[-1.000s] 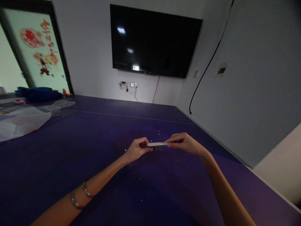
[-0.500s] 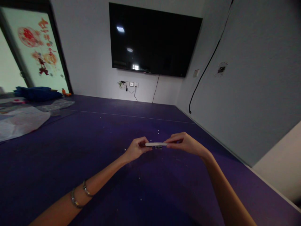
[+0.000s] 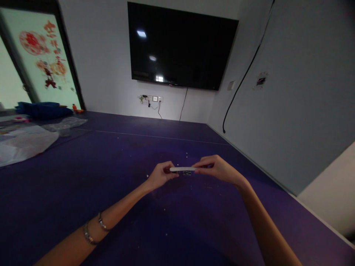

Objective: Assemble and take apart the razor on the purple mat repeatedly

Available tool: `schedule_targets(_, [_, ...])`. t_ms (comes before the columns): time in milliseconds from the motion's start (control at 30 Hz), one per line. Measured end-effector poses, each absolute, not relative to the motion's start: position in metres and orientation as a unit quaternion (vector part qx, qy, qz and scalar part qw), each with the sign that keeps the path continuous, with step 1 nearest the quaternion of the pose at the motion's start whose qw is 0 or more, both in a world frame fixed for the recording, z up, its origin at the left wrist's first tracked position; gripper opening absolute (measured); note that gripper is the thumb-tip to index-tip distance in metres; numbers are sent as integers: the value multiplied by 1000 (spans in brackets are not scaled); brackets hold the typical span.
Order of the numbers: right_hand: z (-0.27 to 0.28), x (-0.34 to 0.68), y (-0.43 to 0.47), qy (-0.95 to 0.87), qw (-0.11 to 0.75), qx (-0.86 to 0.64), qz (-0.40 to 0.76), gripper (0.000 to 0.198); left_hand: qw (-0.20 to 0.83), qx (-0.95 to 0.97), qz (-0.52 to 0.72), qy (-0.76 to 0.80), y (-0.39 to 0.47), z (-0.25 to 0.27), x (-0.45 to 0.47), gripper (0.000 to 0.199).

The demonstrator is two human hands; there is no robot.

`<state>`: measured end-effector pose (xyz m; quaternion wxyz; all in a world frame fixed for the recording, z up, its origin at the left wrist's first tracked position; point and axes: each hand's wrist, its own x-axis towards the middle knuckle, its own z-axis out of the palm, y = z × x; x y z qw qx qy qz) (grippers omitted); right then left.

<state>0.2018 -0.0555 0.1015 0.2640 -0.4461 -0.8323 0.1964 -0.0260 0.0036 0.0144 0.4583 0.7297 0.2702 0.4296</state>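
A thin white flat piece (image 3: 181,169) is seen edge-on in the middle of the head view; its exact kind does not show. My left hand (image 3: 163,173) pinches its left end between thumb and fingers. The right end is held in the same way by my right hand (image 3: 212,168). Just under the white edge, between the hands, sits a small dark part with a metallic glint (image 3: 187,173); whether it is fixed to the piece I cannot tell. Two bracelets (image 3: 90,234) circle my left forearm.
Small white bits (image 3: 186,155) lie scattered on the purple surface (image 3: 124,207). Clear plastic and white sheets (image 3: 30,142) lie at the left, near a blue cloth bundle (image 3: 43,110). A black cable (image 3: 241,83) hangs by the right wall. A television (image 3: 183,46) hangs ahead.
Both hands keep their grip on the white piece. Its right end has shifted very slightly left along with my right hand; otherwise only the camera has moved a little.
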Motion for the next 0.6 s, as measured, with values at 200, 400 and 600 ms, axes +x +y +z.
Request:
schedule_targets(200, [99, 204, -51, -819, 278, -474, 168, 23, 432, 736, 421, 307, 8, 10, -27, 24])
schedule_targets(400, [100, 201, -53, -827, 276, -451, 191, 24, 450, 733, 423, 284, 5, 14, -27, 24])
schedule_targets(600, [101, 199, -55, -832, 272, -441, 199, 24, 463, 725, 432, 269, 4, 16, -26, 21])
